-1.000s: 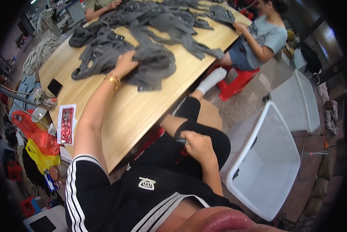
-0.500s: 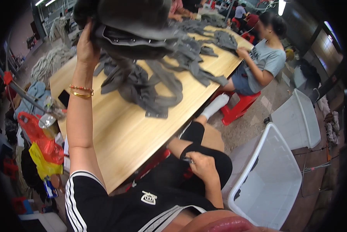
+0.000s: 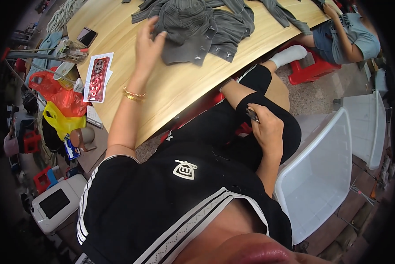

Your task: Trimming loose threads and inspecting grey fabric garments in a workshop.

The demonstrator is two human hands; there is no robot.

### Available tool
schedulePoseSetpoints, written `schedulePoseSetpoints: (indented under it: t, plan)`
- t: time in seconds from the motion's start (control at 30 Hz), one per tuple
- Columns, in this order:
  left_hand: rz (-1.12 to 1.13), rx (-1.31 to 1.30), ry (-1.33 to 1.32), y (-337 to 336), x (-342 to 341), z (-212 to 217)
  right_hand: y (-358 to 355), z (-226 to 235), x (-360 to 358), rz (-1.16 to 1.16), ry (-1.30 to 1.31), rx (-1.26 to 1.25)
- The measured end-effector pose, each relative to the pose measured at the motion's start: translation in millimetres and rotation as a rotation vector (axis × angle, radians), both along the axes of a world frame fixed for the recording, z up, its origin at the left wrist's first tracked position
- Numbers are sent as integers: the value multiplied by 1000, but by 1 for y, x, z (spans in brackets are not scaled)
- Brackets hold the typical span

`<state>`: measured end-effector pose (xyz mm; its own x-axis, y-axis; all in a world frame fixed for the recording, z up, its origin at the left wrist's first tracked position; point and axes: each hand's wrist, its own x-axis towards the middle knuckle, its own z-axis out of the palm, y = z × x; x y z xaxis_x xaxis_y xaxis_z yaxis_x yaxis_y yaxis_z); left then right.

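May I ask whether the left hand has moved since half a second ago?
Yes: the left hand has shifted rightward and nearer the person, judged against the black phone on the table.

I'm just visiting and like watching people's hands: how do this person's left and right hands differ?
The left hand is open with fingers spread; the right hand is closed around a small dark tool. The left hand is over the table, beside grey garments; the right hand is by the knee. The left hand has bracelets at its wrist; the right hand shows none. Both are gloveless.
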<state>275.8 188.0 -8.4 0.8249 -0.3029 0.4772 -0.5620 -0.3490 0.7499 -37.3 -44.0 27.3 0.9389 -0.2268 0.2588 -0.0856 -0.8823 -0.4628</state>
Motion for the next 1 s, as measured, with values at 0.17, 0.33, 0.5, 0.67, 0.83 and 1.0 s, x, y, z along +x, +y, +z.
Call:
schedulePoseSetpoints:
  t: [0.17,0.33,0.5,0.67,0.83,1.0]
  plan:
    - [-225,212,-33,-41,-60,-8,3,-4,-3,0,-37,-20]
    - [-74,537,-144,-52,-49,-29,1,-4,1,2,-54,-42]
    - [-269,119,361,-35,-31,2,-6,0,2,54,-73,84]
    - [-408,-564,582,-1,-20,80,-7,33,13,118,-159,407]
    - [-395,-845,471,49,-3,115,17,40,68,150,-249,353]
    - [-371,-1141,456,76,17,113,39,15,135,132,-280,354]
